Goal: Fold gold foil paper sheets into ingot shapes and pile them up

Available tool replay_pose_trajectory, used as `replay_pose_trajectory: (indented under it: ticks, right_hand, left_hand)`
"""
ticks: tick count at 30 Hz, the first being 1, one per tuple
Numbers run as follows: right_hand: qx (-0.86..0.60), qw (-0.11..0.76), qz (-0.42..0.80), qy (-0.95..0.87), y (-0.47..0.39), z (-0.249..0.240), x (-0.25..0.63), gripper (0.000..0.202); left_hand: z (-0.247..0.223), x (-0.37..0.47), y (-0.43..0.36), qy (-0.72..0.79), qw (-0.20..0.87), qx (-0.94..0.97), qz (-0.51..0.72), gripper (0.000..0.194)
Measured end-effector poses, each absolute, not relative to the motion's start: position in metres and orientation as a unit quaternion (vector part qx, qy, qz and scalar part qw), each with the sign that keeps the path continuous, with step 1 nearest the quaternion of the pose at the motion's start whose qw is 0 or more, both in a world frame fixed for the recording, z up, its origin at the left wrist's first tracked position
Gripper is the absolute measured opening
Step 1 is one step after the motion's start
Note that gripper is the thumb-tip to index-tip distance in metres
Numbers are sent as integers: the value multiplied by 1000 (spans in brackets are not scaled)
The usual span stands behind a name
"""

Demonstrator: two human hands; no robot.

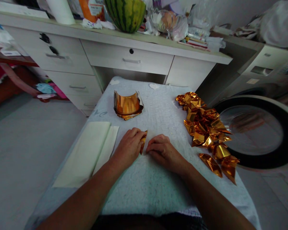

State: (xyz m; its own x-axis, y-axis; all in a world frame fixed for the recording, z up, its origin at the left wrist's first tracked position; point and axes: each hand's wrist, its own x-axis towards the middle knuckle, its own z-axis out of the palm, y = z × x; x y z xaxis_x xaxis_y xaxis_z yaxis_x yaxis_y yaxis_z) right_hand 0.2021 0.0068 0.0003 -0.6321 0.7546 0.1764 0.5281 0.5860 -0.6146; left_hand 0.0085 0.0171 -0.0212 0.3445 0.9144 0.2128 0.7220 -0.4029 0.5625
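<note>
At the middle of the cloth-covered table, my left hand is closed on a small piece of gold foil, which stands out past its fingertips. Just to the right, my right hand has its fingers curled together; whatever they may hold is hidden. A curved stack of gold foil sheets lies beyond my left hand. On the right side of the table is a long pile of folded gold foil pieces. Pale yellow folded paper lies to the left of my left hand.
White drawers stand behind the table. Their counter holds a cut watermelon, a paper roll and plastic bags. An open round washing machine door is close to the table's right edge.
</note>
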Motion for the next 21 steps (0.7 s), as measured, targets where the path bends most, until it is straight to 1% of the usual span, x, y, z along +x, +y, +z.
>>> replay_pose_trajectory:
  ticks: [2,5,8,14,19,21]
  right_hand:
    - [-373,217,263,-863,8,0,201,15]
    - [-388,214,259,-858,9,0,197,12]
    - [-421,209,256,-845,10,-2,193,9]
    - [-455,212,262,-824,9,-5,190,8]
    - [-469,194,276,-816,15,-1,187,10]
    - [-475,189,278,-813,18,0,185,9]
  left_hand:
    - [-21,9,17,503,202,804,243,29]
    - [-19,8,15,497,192,819,215,25]
    - [-15,6,12,486,199,829,192,25]
    - [-9,3,7,479,224,823,205,29]
    - [-10,2,8,478,246,813,222,34]
    - [-10,1,8,478,253,808,234,31]
